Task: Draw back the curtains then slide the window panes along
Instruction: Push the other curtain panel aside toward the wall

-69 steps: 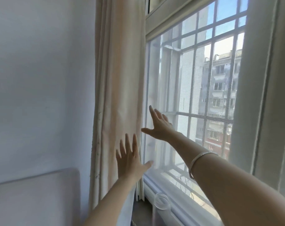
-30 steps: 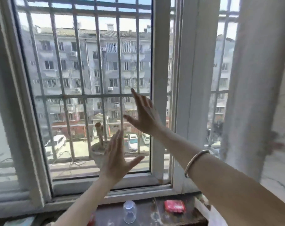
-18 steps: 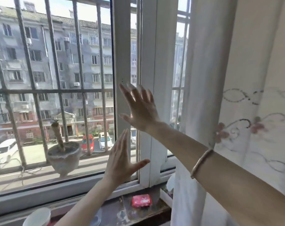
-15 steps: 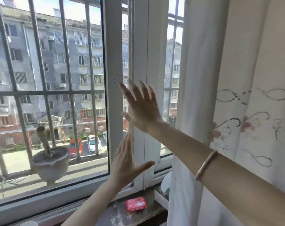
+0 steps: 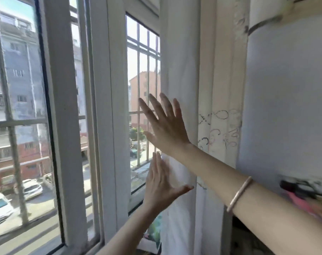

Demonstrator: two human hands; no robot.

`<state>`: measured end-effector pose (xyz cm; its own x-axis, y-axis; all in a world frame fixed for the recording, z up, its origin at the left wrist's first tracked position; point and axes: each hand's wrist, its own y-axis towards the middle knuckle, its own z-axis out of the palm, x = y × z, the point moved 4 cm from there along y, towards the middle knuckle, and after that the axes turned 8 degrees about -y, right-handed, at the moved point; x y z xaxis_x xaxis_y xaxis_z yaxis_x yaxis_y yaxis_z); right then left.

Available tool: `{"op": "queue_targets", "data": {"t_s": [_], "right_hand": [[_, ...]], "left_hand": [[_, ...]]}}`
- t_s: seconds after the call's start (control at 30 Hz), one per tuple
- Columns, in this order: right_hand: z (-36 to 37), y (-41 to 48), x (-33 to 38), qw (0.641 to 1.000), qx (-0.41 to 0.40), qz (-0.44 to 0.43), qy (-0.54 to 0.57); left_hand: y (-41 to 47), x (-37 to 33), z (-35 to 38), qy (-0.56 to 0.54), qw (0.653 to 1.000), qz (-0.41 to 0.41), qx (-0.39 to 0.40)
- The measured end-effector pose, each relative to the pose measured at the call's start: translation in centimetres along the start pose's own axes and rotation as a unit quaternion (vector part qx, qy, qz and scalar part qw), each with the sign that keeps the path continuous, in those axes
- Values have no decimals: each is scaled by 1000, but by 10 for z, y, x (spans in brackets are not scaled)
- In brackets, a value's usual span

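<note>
Both hands are spread flat, each grip wide open and holding nothing. The right hand [image 5: 167, 126] and left hand [image 5: 161, 184] overlap the left edge of the gathered white sheer curtain [image 5: 180, 70], beside the white-framed sliding window pane [image 5: 118, 107].

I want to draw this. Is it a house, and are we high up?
Probably a room in an upstairs flat. White curtains hang beside a sliding window with bars outside, and parked cars sit far below, across from other apartment blocks.
</note>
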<state>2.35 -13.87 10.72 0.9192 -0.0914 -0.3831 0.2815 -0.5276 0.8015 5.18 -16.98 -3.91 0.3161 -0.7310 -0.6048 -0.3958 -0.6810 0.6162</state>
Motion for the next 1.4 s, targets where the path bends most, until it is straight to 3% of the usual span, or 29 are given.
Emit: {"op": "queue_targets", "data": {"t_s": [0.17,0.4,0.5,0.63,0.77,1.4], "right_hand": [[-7,-6,-37,992,24,102,-74],[8,-5,-79,967,32,250,-33],[25,-5,-99,955,29,296,1],[53,-1,-126,940,19,339,32],[93,5,-150,935,23,350,55],[274,6,-335,941,68,330,-19]], "left_hand": [[9,-17,22,-110,994,-23,8],[34,-28,61,-163,986,-38,12],[49,-28,77,-147,987,-57,0],[74,-31,97,-42,998,-45,15],[103,-28,122,13,998,-51,39],[276,22,299,65,989,-103,86]]}}
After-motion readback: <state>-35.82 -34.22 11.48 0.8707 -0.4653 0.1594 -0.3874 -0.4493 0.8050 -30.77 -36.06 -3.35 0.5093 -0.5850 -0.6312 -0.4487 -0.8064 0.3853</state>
